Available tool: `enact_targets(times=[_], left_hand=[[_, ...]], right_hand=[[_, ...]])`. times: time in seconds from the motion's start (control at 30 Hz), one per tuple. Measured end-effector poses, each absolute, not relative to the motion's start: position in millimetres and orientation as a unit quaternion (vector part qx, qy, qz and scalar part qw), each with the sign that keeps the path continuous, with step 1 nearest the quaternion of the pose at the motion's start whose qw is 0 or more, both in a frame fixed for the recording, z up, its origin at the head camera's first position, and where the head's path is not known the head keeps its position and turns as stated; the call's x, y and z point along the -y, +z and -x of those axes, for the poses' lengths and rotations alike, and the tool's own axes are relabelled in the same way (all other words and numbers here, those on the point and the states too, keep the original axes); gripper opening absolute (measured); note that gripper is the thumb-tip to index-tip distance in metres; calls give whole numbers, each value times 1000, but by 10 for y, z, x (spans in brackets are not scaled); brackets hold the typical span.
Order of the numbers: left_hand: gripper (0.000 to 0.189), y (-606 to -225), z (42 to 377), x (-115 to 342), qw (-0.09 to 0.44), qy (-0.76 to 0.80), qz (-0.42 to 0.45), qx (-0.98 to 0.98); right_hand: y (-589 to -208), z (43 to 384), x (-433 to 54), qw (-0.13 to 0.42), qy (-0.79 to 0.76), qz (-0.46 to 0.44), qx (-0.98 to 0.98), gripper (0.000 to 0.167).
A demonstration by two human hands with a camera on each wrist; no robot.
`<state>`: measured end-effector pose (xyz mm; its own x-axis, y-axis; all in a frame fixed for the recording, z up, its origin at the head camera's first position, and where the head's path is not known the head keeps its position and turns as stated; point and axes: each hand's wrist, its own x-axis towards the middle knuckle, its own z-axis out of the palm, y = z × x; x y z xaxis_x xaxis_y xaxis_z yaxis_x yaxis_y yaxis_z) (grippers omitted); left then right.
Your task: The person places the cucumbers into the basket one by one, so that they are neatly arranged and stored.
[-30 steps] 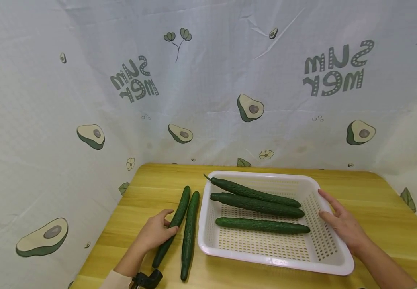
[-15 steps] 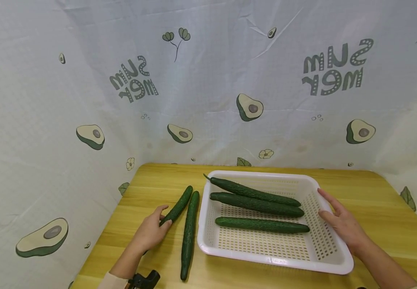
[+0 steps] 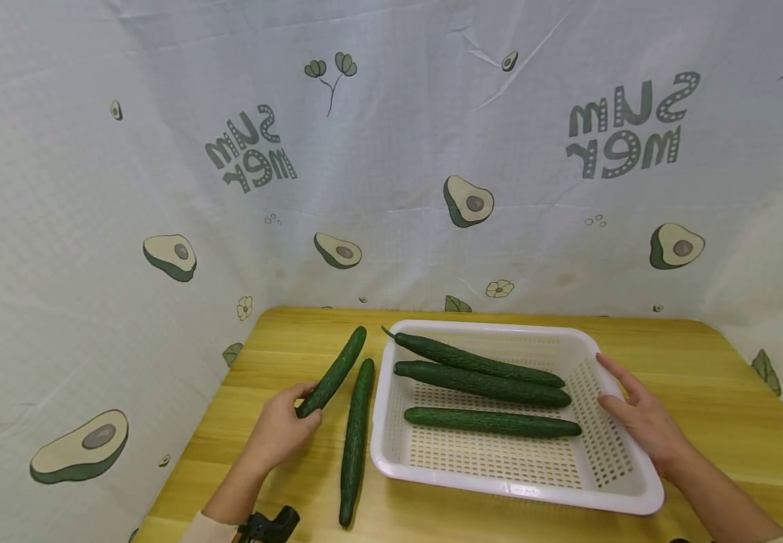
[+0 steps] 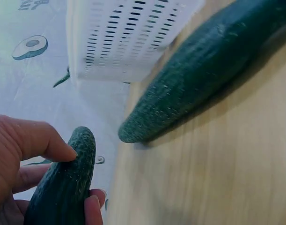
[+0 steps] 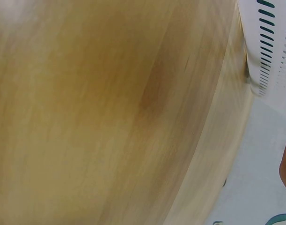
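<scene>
In the head view my left hand [image 3: 283,431] grips a dark green cucumber [image 3: 339,369] by its near end, its far end pointing away and slightly right. The left wrist view shows thumb and fingers around this cucumber [image 4: 63,192], whose palm end is hidden. A second cucumber [image 3: 356,445] lies on the table between that hand and a white perforated plastic basket [image 3: 459,489]. My right hand [image 3: 649,430] holds the basket's right rim, thumb over the inside. Inside, three cucumbers lie crosswise: a stemmed one [image 3: 480,362] at the back, a middle one [image 3: 483,383] and a front one [image 3: 493,423].
The yellow wood-grain table [image 3: 697,392] extends around the basket. Behind it and to both sides hangs a white cloth [image 3: 391,151] printed with avocados and lettering. A black device [image 3: 269,524] is strapped at my left wrist.
My left hand has taken hold of the left cucumber and shifted it away from me, so its far end sits farther back. The right hand and basket stay put.
</scene>
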<state>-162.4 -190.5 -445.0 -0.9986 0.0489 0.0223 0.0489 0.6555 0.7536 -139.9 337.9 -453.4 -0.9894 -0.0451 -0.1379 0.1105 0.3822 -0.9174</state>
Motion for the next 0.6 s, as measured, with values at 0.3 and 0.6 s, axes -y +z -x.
enact_targets(times=[0.3,0.6], left_hand=[[48,-4349,1588,1874,22,-451,37,892],[46,-4240,1550,1809,27,-465,31,885]], right_hand=[[-4532,1403,-3381,72,-545,-29,-835,71],[-4536,1395,-3374,70,-552,-22,-831,71]])
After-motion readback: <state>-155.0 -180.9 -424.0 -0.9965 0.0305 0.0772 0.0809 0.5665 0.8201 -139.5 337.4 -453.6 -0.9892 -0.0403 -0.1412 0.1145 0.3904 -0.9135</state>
